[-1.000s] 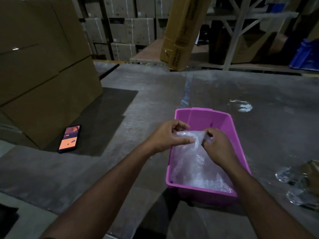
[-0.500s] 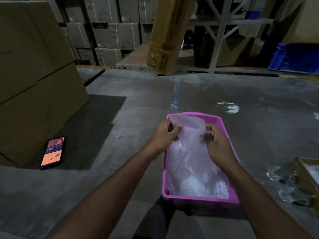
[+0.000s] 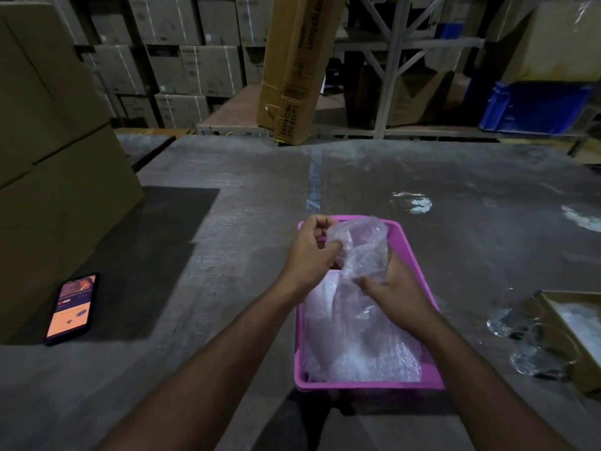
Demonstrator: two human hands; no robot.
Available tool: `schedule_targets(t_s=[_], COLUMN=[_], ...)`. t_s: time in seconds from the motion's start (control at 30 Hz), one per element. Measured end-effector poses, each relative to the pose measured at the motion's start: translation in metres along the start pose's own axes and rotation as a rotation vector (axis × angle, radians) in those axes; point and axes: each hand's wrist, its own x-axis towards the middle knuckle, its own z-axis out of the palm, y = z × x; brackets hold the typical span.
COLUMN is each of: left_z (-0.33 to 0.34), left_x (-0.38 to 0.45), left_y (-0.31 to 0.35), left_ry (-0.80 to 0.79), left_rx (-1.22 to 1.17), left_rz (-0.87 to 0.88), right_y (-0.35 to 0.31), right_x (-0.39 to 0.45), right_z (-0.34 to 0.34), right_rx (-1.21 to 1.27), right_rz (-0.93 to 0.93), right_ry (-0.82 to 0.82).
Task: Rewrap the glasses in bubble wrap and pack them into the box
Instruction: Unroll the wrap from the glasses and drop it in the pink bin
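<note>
Still early, we judge: our left hand [image 3: 310, 252] and right hand [image 3: 395, 289] pinch a sheet of wrap [image 3: 359, 252] over the pink tub [image 3: 419, 265], while bare glasses [image 3: 520, 340] wait at four o'clock on the worktop [image 3: 227, 320] beside the box [image 3: 553, 323].

i'm working at a grey, scuffed table [image 3: 227, 320] in dim light; stacked cartons [image 3: 195, 66] are filling the far shelves, a metal rack [image 3: 395, 60] is standing beyond, a blue crate [image 3: 536, 105] is sitting at right.
</note>
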Motion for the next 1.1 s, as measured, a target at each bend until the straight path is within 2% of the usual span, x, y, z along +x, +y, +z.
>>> schedule_targets(t_s=[0.13,0.27,0.4,0.53,0.63,0.7,0.73,0.77,0.83,0.9,1.0,1.1], left_z=[-0.008,-0.021,-0.024,-0.028,-0.038,-0.044,-0.046,-0.047,-0.048,-0.048,-0.049,-0.052], left_x=[0.005,0.011,0.017,0.021,0.024,0.024,0.025,0.024,0.024,0.024,0.021,0.019], left_y=[-0.001,0.008,0.019,0.026,0.034,0.039,0.041,0.043,0.046,0.045,0.042,0.039], left_ry=[0.047,0.079,0.073,0.084,0.150,0.172,0.175,0.182,0.196,0.207,0.224,0.249], left_rx=[0.002,-0.016,-0.154,-0.196,-0.221,-0.218,-0.224,-0.232,-0.242,-0.240,-0.246,-0.231], left_rz=[0.055,0.058,-0.015,-0.069,-0.069,-0.059,-0.054,-0.048,-0.051,-0.057,-0.062,-0.071], right_y=[-0.007,-0.023,-0.027,-0.025,-0.020,-0.006,0.003,0.012,0.021,0.023,0.021,0.021], right_x=[0.006,0.009,0.014,0.017,0.018,0.016,0.015,0.014,0.010,0.008,0.007,0.005], right_z=[-0.017,-0.033,-0.046,-0.053,-0.053,-0.050,-0.047,-0.044,-0.034,-0.020,-0.006,0.006], right_rx=[-0.024,0.157,0.599,0.671,0.710,0.509,0.305,0.056,-0.443,-0.833,-1.044,-1.010], right_rz=[-0.007,-0.099,0.050,0.068,0.096,0.158,0.175,0.188,0.230,0.236,0.181,0.133], right_ry=[0.151,0.197,0.257,0.266,0.246,0.213,0.154,0.053,-0.271,-0.505,-0.538,-0.596])
